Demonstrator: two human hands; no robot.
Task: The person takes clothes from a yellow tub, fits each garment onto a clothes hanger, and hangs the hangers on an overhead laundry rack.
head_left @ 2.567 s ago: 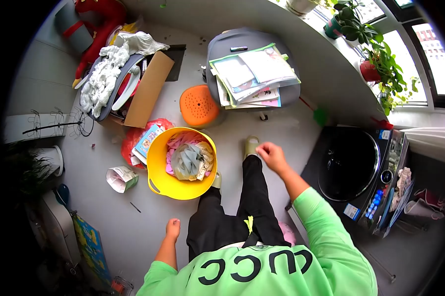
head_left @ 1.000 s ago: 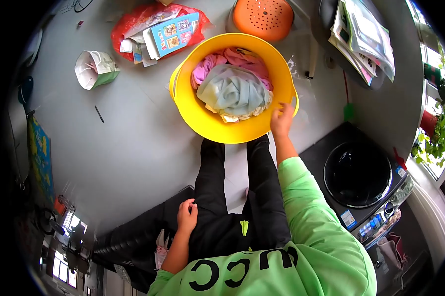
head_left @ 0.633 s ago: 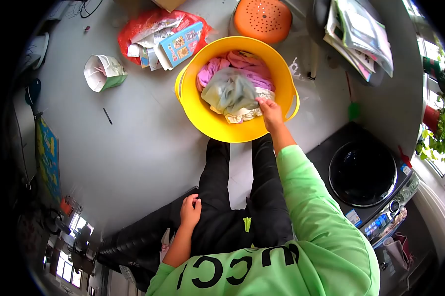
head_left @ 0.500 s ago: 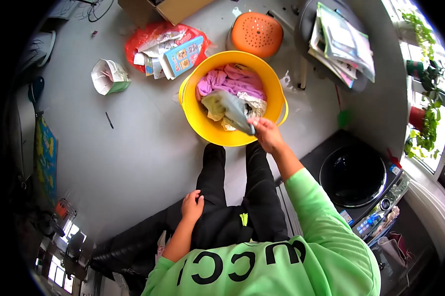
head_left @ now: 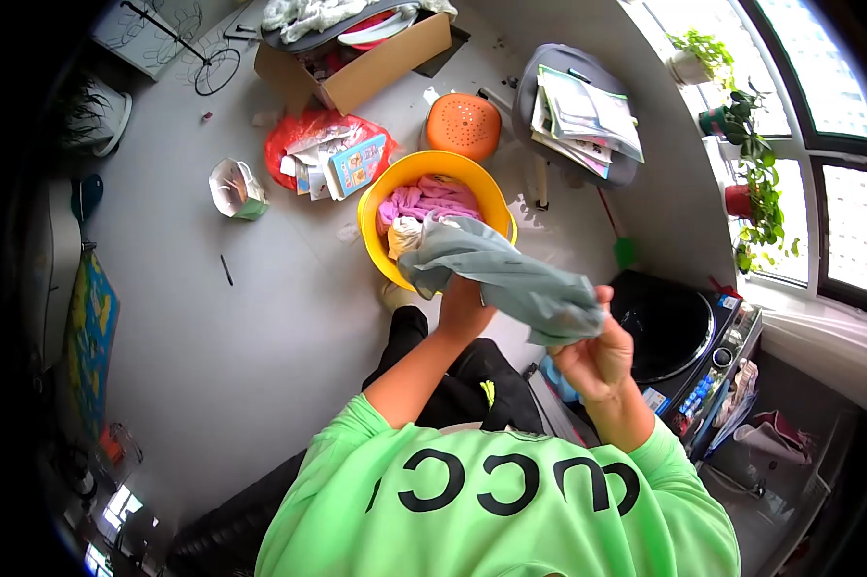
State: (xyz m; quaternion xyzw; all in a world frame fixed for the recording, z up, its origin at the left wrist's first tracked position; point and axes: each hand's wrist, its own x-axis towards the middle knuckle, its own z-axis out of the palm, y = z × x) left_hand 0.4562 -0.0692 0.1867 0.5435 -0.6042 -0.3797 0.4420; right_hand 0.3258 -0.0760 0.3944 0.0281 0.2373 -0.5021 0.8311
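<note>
A thin grey-green piece of clothing [head_left: 510, 279] is stretched between my two hands, in front of the yellow tub [head_left: 368, 236]. My right hand [head_left: 602, 358] pinches its right end, thumb and fingers closed on the fabric. My left hand [head_left: 464, 310] holds it from below near the other end; the cloth covers most of those fingers. The cloth's left end hangs over the tub's near rim. Inside the tub lie a pink-purple cloth [head_left: 433, 199] and a cream-coloured cloth [head_left: 404, 238].
Behind the tub stands an orange stool [head_left: 463, 125]. A red plastic bag [head_left: 289, 144] with books and a small paper bag [head_left: 238, 189] are to the left. A grey chair [head_left: 587, 60] bears papers. At right is a black glossy round-topped appliance [head_left: 666, 327].
The grey-green clothing has come up out of the tub and toward the right. My left hand has risen from my lap to it. The view has shifted, showing more of the window.
</note>
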